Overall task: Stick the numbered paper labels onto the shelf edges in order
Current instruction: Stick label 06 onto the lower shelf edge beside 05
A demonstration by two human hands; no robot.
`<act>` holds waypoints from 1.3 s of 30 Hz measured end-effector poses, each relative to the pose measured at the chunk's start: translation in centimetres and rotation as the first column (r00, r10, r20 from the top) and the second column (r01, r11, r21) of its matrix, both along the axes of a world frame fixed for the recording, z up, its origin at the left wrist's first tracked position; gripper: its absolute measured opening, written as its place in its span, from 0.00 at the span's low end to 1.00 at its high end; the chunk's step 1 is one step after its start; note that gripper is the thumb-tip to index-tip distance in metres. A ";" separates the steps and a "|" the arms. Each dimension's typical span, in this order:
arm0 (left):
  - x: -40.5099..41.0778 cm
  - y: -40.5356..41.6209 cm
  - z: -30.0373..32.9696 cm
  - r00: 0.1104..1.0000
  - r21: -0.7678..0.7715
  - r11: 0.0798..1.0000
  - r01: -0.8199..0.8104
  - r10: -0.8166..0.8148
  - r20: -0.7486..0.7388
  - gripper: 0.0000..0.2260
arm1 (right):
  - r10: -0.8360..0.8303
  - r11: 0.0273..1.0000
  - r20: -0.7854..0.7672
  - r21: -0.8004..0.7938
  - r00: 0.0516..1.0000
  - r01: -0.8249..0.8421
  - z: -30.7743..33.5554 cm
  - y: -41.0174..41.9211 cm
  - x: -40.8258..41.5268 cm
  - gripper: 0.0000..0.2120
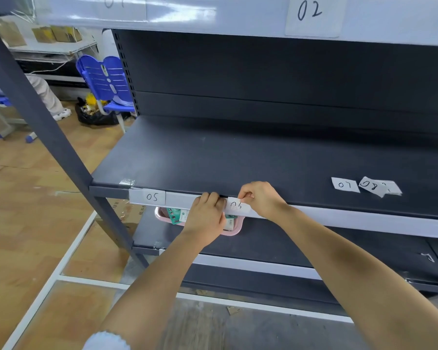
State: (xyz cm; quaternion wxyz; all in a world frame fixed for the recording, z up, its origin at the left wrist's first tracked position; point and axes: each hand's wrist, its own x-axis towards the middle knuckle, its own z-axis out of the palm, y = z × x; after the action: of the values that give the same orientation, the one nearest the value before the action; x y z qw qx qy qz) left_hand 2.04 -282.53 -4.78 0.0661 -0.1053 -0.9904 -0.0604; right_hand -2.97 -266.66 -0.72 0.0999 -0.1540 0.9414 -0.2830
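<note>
A white paper label (236, 206) with a handwritten number sits against the pale front edge (339, 218) of the middle shelf. My right hand (261, 198) pinches its upper right corner. My left hand (208, 218) has its fingers curled over the shelf edge just left of that label. Label 05 (152, 197) is stuck on the same edge further left. Label 02 (314, 15) is on the top shelf's edge. Loose labels 07 (345, 184) and 08 (369, 185), with another slip under them, lie on the dark shelf board at the right.
A pink basket (234, 229) with small packets stands on the lower shelf under my hands. A dark slanted upright (43, 117) runs down the left. Behind it are a blue chair (106, 79), a black bag (94, 114) and a person's leg (48, 94).
</note>
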 end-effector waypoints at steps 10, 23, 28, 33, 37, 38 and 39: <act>0.1 0.0 -0.2 1.000 0.015 1.000 0.003 -0.003 0.005 0.17 | 0.101 0.979 -0.047 0.184 0.994 -0.091 -0.3 0.0 -0.4 0.15; 0.1 0.1 0.2 1.000 0.075 0.997 0.001 0.000 -0.020 0.15 | 0.198 0.933 -0.049 0.314 0.979 -0.173 -0.2 0.5 1.0 0.20; 0.4 0.1 0.6 1.000 0.089 0.996 0.004 -0.001 -0.031 0.12 | 0.172 0.926 -0.098 0.356 0.980 -0.127 -0.1 1.1 2.7 0.27; 0.5 0.0 0.9 0.999 0.081 0.996 0.023 -0.020 -0.041 0.07 | 0.145 0.912 -0.166 0.405 0.975 -0.066 -0.2 0.6 3.4 0.27; 0.2 0.4 1.7 0.998 0.012 0.998 0.061 -0.061 -0.011 0.13 | 0.054 0.906 -0.199 0.422 0.979 0.036 0.5 1.7 3.6 0.23; 0.0 0.5 1.9 0.998 -0.005 0.998 0.068 -0.068 -0.010 0.14 | 0.017 0.910 -0.195 0.409 0.981 0.065 0.9 2.2 3.8 0.22; -0.1 0.8 2.1 0.997 -0.015 0.997 0.079 -0.079 -0.013 0.14 | -0.022 0.915 -0.188 0.393 0.982 0.095 1.3 2.7 3.9 0.21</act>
State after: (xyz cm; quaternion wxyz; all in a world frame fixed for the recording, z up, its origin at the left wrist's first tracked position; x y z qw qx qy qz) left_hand 1.96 -281.69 -2.66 0.0695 -0.1454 -0.9854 -0.0553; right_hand 0.95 -263.96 0.55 0.0356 -0.1267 0.9887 -0.0724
